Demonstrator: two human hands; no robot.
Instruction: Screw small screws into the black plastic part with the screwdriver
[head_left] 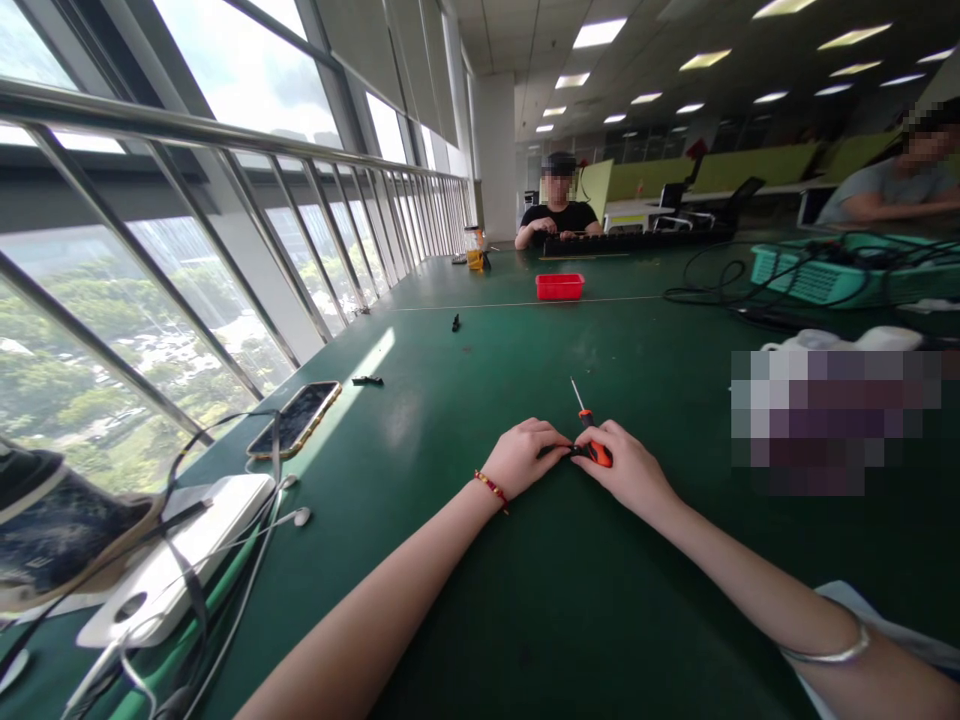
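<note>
My left hand [527, 459] is closed, its thumb and fingertips pinching a small black part [573, 449] over the green table [450, 560]. Opposite it, my right hand [624, 462] is wrapped round a screwdriver [598, 452] with an orange and black handle. The screwdriver's thin metal shaft points up and away from me, clear of the small part. My right fingertips also meet the black part between the two hands. Fingers cover most of that part, so its exact kind does not show.
Small black pieces [367, 380] lie left of centre, near a phone [296, 420]. Cables and a white power strip [180, 560] fill the left edge. A red tray [559, 287] stands farther back, with a teal basket [817, 275] of cables at right. A person [559, 212] sits opposite.
</note>
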